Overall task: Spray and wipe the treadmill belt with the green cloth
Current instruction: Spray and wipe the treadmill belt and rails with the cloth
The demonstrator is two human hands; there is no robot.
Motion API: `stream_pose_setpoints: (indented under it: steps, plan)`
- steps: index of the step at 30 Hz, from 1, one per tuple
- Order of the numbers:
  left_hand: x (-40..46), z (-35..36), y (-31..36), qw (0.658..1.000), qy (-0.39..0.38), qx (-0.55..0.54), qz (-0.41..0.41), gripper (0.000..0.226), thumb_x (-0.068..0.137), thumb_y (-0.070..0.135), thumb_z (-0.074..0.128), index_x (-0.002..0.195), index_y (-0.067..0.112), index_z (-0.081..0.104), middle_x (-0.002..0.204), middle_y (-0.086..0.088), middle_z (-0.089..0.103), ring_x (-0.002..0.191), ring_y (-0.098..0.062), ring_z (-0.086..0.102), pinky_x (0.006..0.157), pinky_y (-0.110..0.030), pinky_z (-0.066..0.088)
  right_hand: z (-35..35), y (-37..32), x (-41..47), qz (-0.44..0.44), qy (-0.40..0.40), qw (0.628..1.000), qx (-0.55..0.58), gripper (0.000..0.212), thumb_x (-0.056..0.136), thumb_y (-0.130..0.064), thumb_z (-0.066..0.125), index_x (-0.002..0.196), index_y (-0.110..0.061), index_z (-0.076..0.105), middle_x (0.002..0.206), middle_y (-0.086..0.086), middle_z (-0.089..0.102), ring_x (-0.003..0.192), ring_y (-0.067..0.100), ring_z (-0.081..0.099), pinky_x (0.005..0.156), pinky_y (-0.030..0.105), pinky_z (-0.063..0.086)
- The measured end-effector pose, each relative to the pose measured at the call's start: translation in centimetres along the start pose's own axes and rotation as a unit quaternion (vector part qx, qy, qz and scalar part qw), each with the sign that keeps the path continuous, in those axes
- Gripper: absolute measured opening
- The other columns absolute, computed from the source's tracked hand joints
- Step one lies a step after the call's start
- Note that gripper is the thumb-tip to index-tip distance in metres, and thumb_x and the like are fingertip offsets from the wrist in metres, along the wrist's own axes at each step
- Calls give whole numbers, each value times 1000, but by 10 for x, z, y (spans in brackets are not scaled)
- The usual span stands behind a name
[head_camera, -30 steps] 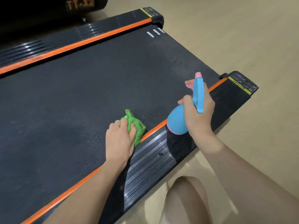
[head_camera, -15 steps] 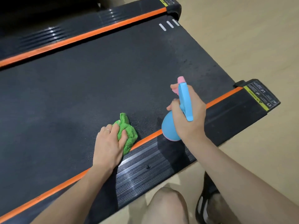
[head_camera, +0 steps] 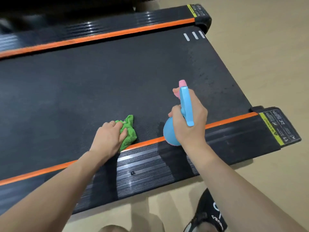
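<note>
The black treadmill belt [head_camera: 103,81] fills the middle of the view. A crumpled green cloth [head_camera: 128,131] lies on the belt's near edge, against the orange stripe. My left hand [head_camera: 108,139] grips the cloth with curled fingers and presses it onto the belt. My right hand [head_camera: 189,121] holds a blue spray bottle [head_camera: 172,133] with a pink nozzle by its neck, fingers on the trigger, nozzle aimed over the belt. The bottle hovers above the near side rail. Fine droplets speckle the belt's right end.
The near side rail [head_camera: 147,166] is ribbed black plastic with an orange stripe; the far rail [head_camera: 103,25] matches it. A yellow warning label [head_camera: 274,129] marks the rear end cap. Beige floor [head_camera: 267,56] lies to the right. My black shoe [head_camera: 207,213] and a knee show below.
The view has shifted, so the treadmill's end sits further right. My left hand and the cloth have slid a little left along the belt's near edge. The bottle stays held over the rail.
</note>
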State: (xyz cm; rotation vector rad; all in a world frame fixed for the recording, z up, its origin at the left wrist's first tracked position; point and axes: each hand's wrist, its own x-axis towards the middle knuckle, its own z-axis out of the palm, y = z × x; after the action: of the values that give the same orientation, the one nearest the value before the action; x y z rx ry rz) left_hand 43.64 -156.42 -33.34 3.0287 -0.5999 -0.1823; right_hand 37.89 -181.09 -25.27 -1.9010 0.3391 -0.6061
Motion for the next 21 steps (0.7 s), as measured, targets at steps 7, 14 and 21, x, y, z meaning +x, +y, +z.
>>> stream_pose_setpoints:
  steps: [7,14,21]
  plan:
    - [13,0,20,992,-65,48,-99,33,100,39,38,108,12,55,111,-15,58,102,-37,52,82,-42,44,-16,3,-5,-16,-29,999,15,43,83,-6,48,122,-13,64,100,9,67,71,35,65,68,42,55]
    - [15,-1,25,1000,7,-30,-1,48,94,46,30,96,8,61,90,-15,58,87,-38,54,75,-45,47,-23,4,1,-5,-31,1000,-2,43,80,-6,48,117,-13,68,104,-7,70,77,26,71,73,25,53]
    - [102,5,157,963,9,116,242,37,101,43,33,110,17,57,104,-7,58,92,-28,52,70,-36,29,-71,23,22,25,50,998,-10,48,82,10,53,107,-30,63,107,-10,71,59,1,66,67,10,46]
